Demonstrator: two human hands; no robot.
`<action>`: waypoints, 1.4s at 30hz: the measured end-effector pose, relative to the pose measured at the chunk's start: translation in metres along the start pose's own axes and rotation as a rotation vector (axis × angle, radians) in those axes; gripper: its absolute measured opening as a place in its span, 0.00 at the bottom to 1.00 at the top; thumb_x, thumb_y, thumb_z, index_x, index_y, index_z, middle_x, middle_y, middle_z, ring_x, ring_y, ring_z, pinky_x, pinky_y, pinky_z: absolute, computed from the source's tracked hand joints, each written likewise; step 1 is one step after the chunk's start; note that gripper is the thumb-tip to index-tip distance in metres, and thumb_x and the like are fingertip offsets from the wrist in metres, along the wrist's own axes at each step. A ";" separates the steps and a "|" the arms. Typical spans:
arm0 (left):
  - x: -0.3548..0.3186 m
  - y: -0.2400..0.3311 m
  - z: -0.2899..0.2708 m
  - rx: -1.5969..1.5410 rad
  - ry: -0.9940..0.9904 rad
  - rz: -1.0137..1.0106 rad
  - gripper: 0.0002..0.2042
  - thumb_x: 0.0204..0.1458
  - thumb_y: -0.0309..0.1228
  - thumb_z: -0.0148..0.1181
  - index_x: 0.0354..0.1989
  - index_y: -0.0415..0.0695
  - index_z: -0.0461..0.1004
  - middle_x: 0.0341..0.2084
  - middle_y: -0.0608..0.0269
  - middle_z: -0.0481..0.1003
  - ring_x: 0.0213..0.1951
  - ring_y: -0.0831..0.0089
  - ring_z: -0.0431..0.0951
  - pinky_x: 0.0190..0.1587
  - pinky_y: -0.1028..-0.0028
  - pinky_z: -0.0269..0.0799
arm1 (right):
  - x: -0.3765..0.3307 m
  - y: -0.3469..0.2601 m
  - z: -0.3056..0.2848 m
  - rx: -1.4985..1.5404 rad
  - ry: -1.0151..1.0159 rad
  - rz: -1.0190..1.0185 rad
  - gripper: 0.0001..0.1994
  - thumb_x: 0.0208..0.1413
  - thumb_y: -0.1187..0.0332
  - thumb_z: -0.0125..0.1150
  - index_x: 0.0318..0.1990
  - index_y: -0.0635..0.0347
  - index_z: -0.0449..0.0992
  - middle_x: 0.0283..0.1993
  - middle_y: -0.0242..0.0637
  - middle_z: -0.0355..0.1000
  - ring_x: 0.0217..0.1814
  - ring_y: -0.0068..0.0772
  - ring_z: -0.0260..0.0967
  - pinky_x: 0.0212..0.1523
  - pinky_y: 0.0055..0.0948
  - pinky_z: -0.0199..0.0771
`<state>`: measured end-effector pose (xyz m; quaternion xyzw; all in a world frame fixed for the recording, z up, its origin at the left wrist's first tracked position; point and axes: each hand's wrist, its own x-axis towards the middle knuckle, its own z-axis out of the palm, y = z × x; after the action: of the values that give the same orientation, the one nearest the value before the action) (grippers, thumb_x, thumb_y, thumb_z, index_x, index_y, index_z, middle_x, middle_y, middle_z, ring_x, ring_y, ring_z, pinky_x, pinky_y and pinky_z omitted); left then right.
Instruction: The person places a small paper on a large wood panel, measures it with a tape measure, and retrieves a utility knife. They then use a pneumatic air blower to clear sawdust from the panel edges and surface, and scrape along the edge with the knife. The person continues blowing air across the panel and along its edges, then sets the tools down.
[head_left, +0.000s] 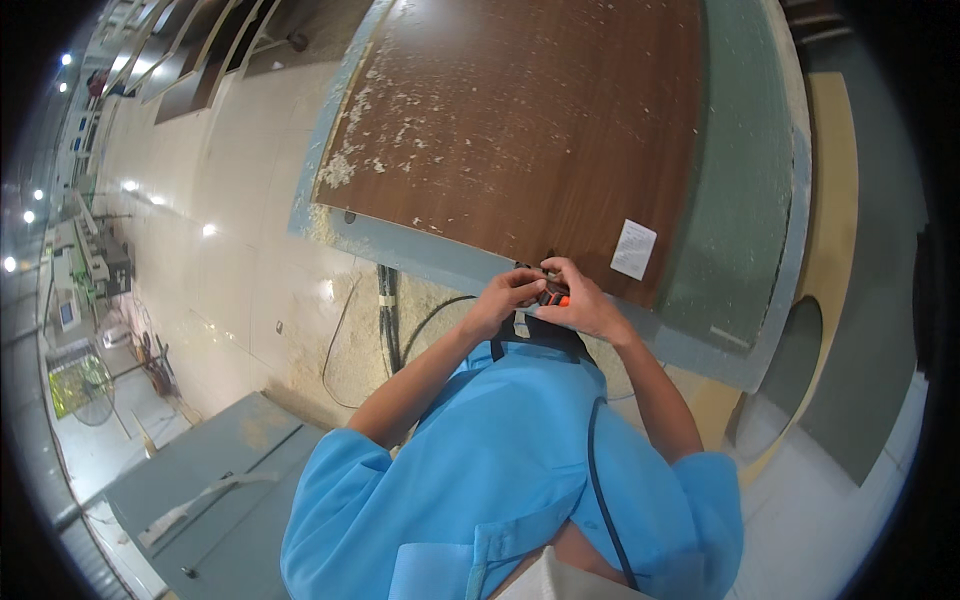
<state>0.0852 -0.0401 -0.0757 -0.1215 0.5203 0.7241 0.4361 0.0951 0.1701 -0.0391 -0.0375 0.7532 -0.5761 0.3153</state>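
Shirt (500, 480): one, blue, bottom centre.
Hands: two, left (508, 298) and right (585, 300) together on one orange-black device (553, 294) (small).
Board (530, 120): one, brown.

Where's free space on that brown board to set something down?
Most of the brown board is bare apart from sawdust, from its far end down to the white label. The near edge is crowded: left hand and right hand meet on a small black-and-orange tool.

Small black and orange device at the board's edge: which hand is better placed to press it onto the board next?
Probably right: the right hand lies over the device and board; the left hand only pinches its end.
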 end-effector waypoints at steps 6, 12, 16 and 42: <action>-0.030 0.006 -0.122 0.051 0.118 0.003 0.12 0.52 0.31 0.66 0.43 0.45 0.75 0.31 0.71 0.72 0.33 0.82 0.69 0.38 0.80 0.62 | 0.038 -0.019 0.001 -0.086 -0.437 0.191 0.34 0.48 0.54 0.68 0.62 0.60 0.69 0.45 0.38 0.74 0.48 0.31 0.71 0.50 0.31 0.71; -0.042 0.075 -0.347 -0.086 0.753 0.530 0.09 0.56 0.23 0.62 0.45 0.39 0.73 0.30 0.64 0.73 0.32 0.79 0.73 0.35 0.81 0.68 | 0.029 -0.020 -0.040 -0.144 -0.222 0.296 0.25 0.48 0.56 0.67 0.51 0.60 0.78 0.40 0.35 0.74 0.42 0.28 0.70 0.45 0.29 0.71; -0.020 0.074 -0.387 -0.219 1.134 0.445 0.17 0.51 0.21 0.66 0.48 0.35 0.68 0.28 0.62 0.74 0.28 0.75 0.74 0.28 0.76 0.69 | 0.047 -0.021 -0.021 -0.166 -0.091 0.163 0.26 0.45 0.53 0.68 0.48 0.61 0.79 0.40 0.40 0.76 0.44 0.32 0.72 0.47 0.30 0.71; -0.030 -0.059 -0.312 -0.218 1.060 0.210 0.17 0.58 0.28 0.60 0.55 0.39 0.71 0.40 0.56 0.75 0.42 0.64 0.77 0.42 0.71 0.76 | -0.137 0.149 -0.175 -0.507 0.324 0.302 0.26 0.39 0.64 0.69 0.51 0.53 0.78 0.40 0.41 0.69 0.45 0.43 0.71 0.46 0.38 0.72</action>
<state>0.0608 -0.3191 -0.2293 -0.4615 0.6000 0.6530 0.0247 0.1595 0.4249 -0.0892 0.0897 0.9098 -0.3158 0.2538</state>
